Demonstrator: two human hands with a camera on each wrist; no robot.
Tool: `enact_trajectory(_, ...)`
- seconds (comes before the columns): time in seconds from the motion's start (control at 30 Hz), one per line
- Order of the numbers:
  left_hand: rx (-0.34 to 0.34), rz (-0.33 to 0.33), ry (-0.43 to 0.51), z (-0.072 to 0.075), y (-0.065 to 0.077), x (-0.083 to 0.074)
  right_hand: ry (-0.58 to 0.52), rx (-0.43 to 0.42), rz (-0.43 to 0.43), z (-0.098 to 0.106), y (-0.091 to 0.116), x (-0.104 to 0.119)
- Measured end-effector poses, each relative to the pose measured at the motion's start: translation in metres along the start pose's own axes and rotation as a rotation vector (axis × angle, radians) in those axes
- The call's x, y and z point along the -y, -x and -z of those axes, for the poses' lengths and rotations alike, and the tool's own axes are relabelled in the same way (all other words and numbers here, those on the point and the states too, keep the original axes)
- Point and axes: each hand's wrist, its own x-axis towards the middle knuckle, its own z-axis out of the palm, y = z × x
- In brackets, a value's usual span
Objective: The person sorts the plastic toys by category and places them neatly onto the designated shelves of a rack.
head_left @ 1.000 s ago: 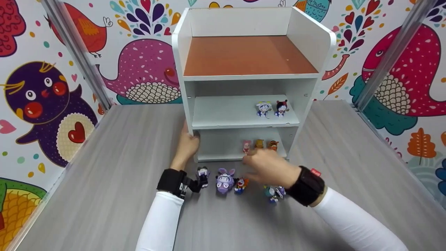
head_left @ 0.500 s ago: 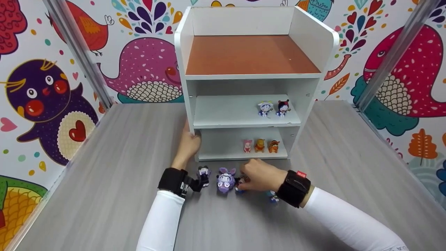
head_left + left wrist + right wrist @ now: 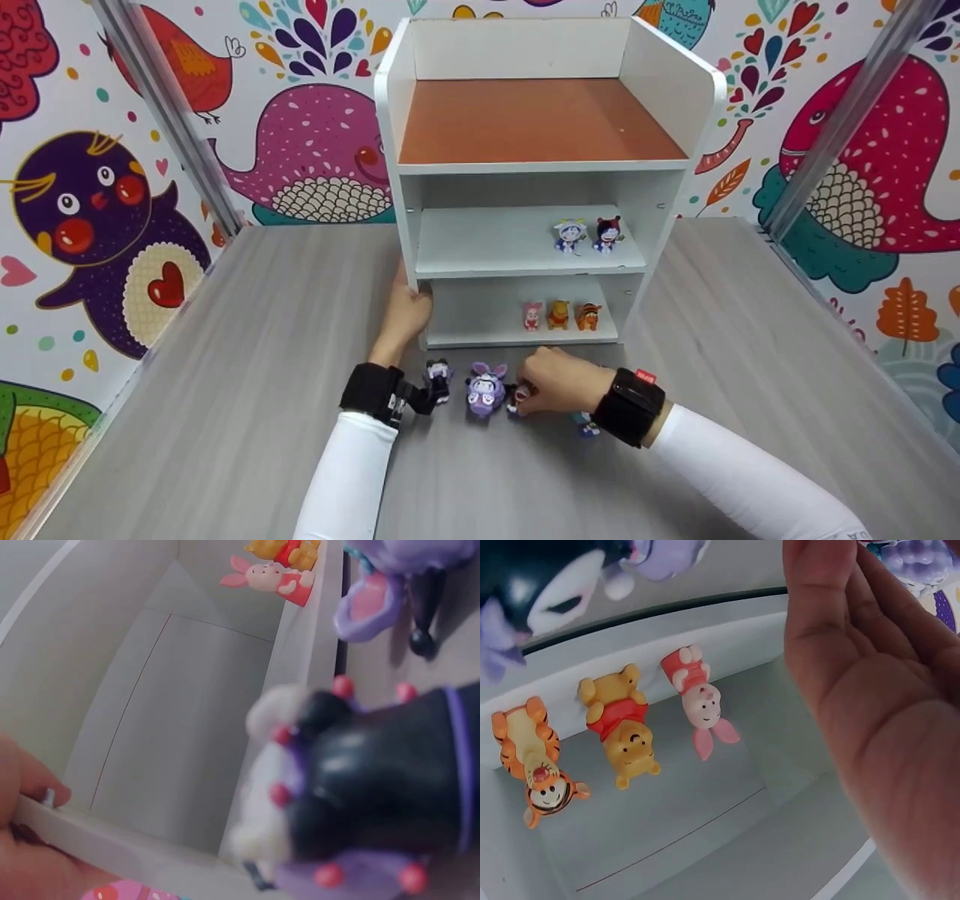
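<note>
My left hand (image 3: 407, 311) grips the left side panel of a white shelf unit (image 3: 540, 166); in the left wrist view the thumb of that hand (image 3: 30, 784) lies along the panel edge. My right hand (image 3: 566, 381) pinches a small figurine (image 3: 516, 396) on the floor before the unit, mostly covered by the fingers. Just left of it stands a purple figurine with rabbit ears (image 3: 485, 391). Farther left, beside the left wristband, is a black-and-purple figurine (image 3: 437, 379), large in the left wrist view. The right wrist view shows my right palm (image 3: 900, 712) but not the pinched figurine.
On the bottom shelf stand a pink piglet (image 3: 532, 316), a yellow bear (image 3: 558, 315) and an orange tiger (image 3: 588, 316). Two figurines (image 3: 570, 235) stand right on the middle shelf. A teal figurine (image 3: 587, 424) is partly hidden by my right wrist. Patterned walls (image 3: 300, 150) enclose the floor.
My right hand has come down and left from in front of the bottom shelf to the small figurine and pinches it. My left hand keeps its grip on the panel.
</note>
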Motion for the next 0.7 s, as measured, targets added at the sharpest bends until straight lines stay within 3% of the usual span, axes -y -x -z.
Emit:
enact_trajectory(0.2,-0.002,-0.014,0.008,-0.0008,0.0002,0.0009,-0.029,0.025,0.038,-0.0011,-0.0001,-0.0010)
enact_trajectory(0.37,0.000,0.005,0.014,-0.0011,0.0017,-0.0009,-0.033,0.063,0.009,-0.0001,0.0002,-0.0006)
enact_trajectory(0.7,0.002,0.021,0.003,-0.0005,0.0006,-0.0001,-0.017,-0.030,0.107,0.0050,0.0053,-0.0020)
